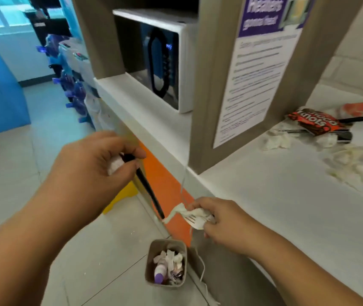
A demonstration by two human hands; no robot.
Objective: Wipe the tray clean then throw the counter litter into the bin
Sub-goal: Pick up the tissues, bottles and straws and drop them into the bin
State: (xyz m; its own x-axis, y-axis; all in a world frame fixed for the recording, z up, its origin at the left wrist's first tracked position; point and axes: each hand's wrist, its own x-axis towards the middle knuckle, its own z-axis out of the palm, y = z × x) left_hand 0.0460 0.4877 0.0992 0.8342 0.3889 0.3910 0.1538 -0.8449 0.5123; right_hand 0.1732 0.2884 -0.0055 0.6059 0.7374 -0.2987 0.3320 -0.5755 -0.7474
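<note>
Two loads held above bin (167, 241): left grip (94, 160) curled round black stick (149, 193); right grip (224, 221) pinching crumpled tissue (181, 209).

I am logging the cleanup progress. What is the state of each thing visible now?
Left hand: holds a black stick and a white wad.
Right hand: holds crumpled tissue and a white fork.
Bin: on the floor, open, partly filled.
Microwave: door closed, display lit.
Snack wrapper: lying on the counter among tissues.
</note>
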